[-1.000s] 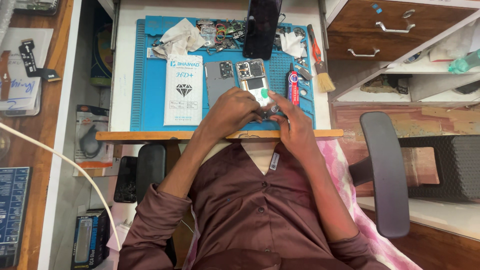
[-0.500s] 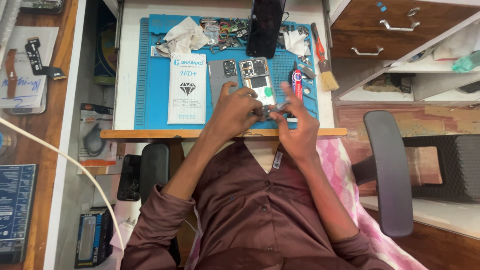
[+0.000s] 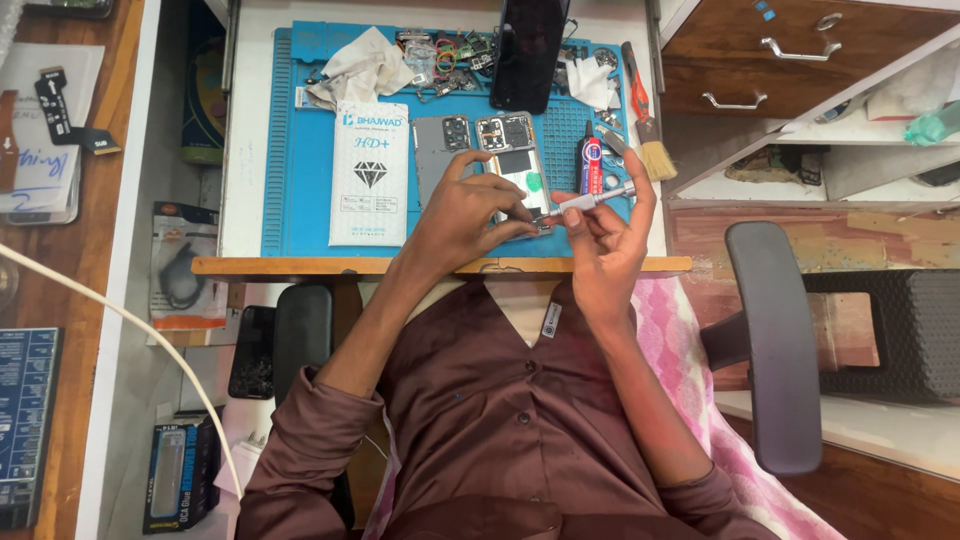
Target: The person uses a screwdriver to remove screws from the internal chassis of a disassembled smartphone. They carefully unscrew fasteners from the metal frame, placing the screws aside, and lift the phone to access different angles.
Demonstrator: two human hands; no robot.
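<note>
An opened phone [image 3: 512, 150] with its inner parts showing lies on a blue work mat [image 3: 300, 150]. A grey back cover [image 3: 438, 150] lies beside it on the left. My left hand [image 3: 462, 215] presses down on the phone's lower end, fingers curled over it. My right hand [image 3: 605, 240] grips a slim silver screwdriver [image 3: 592, 200], whose tip points left at the phone's lower right corner, close to my left fingertips.
A white flat package [image 3: 368, 170] lies left of the cover. At the mat's back are a crumpled cloth [image 3: 360, 65], small parts and a black phone [image 3: 525, 50]. A glue tube [image 3: 592, 165] and brush [image 3: 645, 130] lie right. Wooden drawers [image 3: 800, 50] and a chair armrest [image 3: 770, 340] stand right.
My right hand has drawn back from the tube area and now holds the silver screwdriver angled at the phone. My left hand stays on the phone's lower end.
</note>
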